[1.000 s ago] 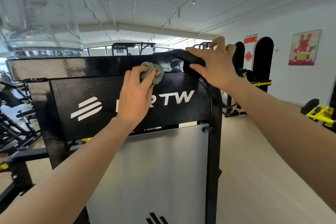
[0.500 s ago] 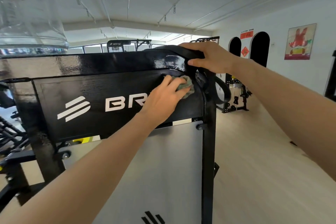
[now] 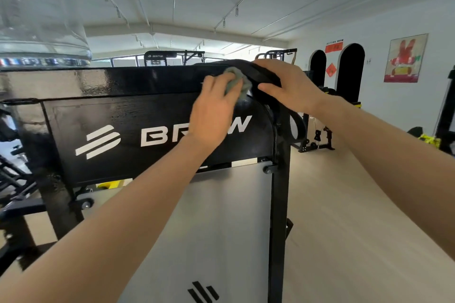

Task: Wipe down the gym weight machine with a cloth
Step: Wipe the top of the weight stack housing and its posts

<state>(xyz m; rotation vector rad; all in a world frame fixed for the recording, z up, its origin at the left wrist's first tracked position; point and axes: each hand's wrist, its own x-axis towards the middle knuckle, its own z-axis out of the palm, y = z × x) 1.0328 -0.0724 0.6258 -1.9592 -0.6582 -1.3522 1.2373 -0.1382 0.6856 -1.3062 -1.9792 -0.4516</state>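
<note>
Grey-green cloth (image 3: 237,84), gripped by the left hand (image 3: 211,108) on the machine (image 3: 147,110), sits just beside the right hand (image 3: 290,88) clutching a strap (image 3: 300,130).

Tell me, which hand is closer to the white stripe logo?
Left. The left hand presses the cloth right of the logo; the right hand grips the black strap, farther right.

2 slim forearms (image 3: 123,216) show bare along their whole visible length — left hand (image 3: 211,110) and right hand (image 3: 288,88) likewise bare.
</note>
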